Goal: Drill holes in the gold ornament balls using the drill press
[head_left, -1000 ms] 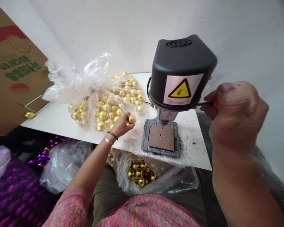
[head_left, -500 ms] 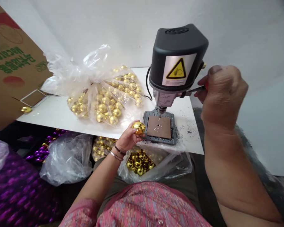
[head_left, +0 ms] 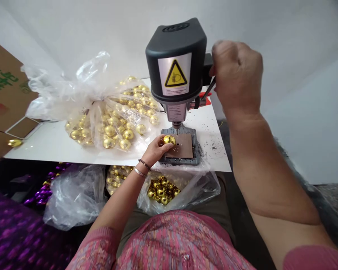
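A gold mirrored ball [head_left: 169,140] is pinched in my left hand [head_left: 156,149], over the left part of a brown plate [head_left: 184,148] on the base of a black drill press [head_left: 176,56]. The bit hangs just above and to the right of the ball. Raised at the right of the machine, my right hand [head_left: 238,75] is closed round its lever [head_left: 209,89]; the grip end is hidden in the fist. Dark shavings lie around the base [head_left: 197,150].
Tied clear bags of gold balls [head_left: 109,127] rest on the white table [head_left: 45,150]. An open bag of gold balls [head_left: 163,191] sits below its front edge. A cardboard box [head_left: 5,93], a loose gold ball [head_left: 15,143] and purple shiny material [head_left: 22,232] are at the left.
My left hand has carried the gold ball from beside the base to over the plate. My right hand, still on the lever, is higher in view. The camera view has shifted.
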`<state>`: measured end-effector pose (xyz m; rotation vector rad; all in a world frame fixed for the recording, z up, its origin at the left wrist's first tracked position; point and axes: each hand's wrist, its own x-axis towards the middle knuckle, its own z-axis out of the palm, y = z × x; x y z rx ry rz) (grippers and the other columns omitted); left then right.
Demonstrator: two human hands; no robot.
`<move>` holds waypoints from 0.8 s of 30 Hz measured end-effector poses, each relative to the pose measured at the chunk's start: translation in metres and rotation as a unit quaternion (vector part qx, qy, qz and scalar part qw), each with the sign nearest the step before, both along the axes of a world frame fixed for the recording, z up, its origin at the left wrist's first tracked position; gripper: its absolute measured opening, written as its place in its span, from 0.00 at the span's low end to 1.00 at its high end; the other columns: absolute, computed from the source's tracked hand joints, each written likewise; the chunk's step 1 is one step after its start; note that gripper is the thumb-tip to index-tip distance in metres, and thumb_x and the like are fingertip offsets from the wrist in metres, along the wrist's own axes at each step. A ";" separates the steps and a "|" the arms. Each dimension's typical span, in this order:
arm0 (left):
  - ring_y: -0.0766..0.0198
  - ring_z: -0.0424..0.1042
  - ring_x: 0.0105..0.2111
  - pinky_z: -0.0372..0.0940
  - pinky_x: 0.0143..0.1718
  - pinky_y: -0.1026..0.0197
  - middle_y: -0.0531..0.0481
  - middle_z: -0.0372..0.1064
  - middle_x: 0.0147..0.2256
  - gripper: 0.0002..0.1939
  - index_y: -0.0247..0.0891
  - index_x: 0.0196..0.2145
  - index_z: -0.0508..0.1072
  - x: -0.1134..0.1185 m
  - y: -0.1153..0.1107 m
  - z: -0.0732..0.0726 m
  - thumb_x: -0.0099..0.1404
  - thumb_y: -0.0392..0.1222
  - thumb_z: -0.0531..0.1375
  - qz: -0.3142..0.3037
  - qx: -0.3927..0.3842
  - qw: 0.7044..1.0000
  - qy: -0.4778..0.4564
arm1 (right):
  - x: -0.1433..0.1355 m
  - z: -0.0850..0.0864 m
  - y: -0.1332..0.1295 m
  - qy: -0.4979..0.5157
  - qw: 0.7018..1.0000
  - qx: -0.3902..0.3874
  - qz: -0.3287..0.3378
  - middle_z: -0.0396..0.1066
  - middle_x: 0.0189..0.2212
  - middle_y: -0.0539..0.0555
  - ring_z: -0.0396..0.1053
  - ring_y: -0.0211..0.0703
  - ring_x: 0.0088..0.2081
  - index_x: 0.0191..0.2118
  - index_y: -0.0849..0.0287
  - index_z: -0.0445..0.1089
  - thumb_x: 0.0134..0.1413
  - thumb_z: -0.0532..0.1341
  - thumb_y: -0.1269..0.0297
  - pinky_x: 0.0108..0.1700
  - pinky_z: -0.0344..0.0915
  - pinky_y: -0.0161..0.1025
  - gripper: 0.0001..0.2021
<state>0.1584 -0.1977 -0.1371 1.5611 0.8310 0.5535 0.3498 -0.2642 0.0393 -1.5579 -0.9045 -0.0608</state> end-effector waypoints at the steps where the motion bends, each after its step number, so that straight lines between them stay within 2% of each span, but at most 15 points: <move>1: 0.68 0.69 0.32 0.65 0.35 0.64 0.51 0.73 0.34 0.23 0.35 0.44 0.72 0.002 0.001 -0.001 0.54 0.50 0.67 0.000 0.008 1.000 0.005 | 0.003 0.003 0.004 0.007 1.000 -0.005 0.006 0.55 0.19 0.46 0.52 0.28 0.26 0.21 0.63 0.59 0.62 0.50 0.60 0.35 0.50 0.35 0.19; 5: 0.65 0.71 0.35 0.66 0.38 0.63 0.50 0.74 0.36 0.24 0.36 0.45 0.73 0.006 0.004 -0.005 0.53 0.48 0.68 0.006 0.027 0.999 0.034 | 0.010 0.008 0.016 0.017 1.000 -0.011 0.011 0.53 0.18 0.47 0.52 0.29 0.26 0.19 0.62 0.60 0.63 0.49 0.61 0.35 0.50 0.36 0.21; 9: 0.63 0.72 0.37 0.67 0.39 0.61 0.49 0.75 0.36 0.27 0.37 0.49 0.72 0.009 0.004 -0.007 0.52 0.47 0.69 0.026 0.040 0.997 0.066 | 0.011 0.005 0.016 0.013 1.000 -0.001 0.023 0.53 0.19 0.46 0.54 0.29 0.27 0.20 0.62 0.59 0.64 0.48 0.60 0.37 0.52 0.35 0.21; 16: 0.65 0.71 0.32 0.65 0.36 0.62 0.50 0.75 0.37 0.28 0.37 0.48 0.73 0.016 0.005 -0.001 0.50 0.47 0.70 0.031 0.078 0.988 0.128 | 0.013 0.005 0.019 0.002 1.000 -0.021 0.015 0.52 0.21 0.45 0.55 0.26 0.28 0.22 0.64 0.59 0.66 0.42 0.55 0.41 0.55 0.32 0.25; 20: 0.67 0.68 0.29 0.63 0.33 0.63 0.52 0.74 0.35 0.28 0.39 0.48 0.74 0.025 0.004 0.002 0.48 0.44 0.70 0.019 0.114 0.981 0.156 | 0.013 0.003 0.020 0.008 1.000 -0.003 0.027 0.52 0.21 0.45 0.55 0.27 0.28 0.22 0.64 0.58 0.66 0.43 0.52 0.40 0.55 0.32 0.26; 24: 0.67 0.68 0.29 0.65 0.35 0.63 0.51 0.73 0.36 0.32 0.37 0.50 0.73 0.034 0.002 0.002 0.46 0.40 0.71 0.017 0.116 0.980 0.163 | 0.012 0.004 0.018 0.007 1.000 -0.002 0.030 0.52 0.21 0.46 0.54 0.27 0.28 0.22 0.64 0.59 0.66 0.44 0.52 0.40 0.56 0.32 0.26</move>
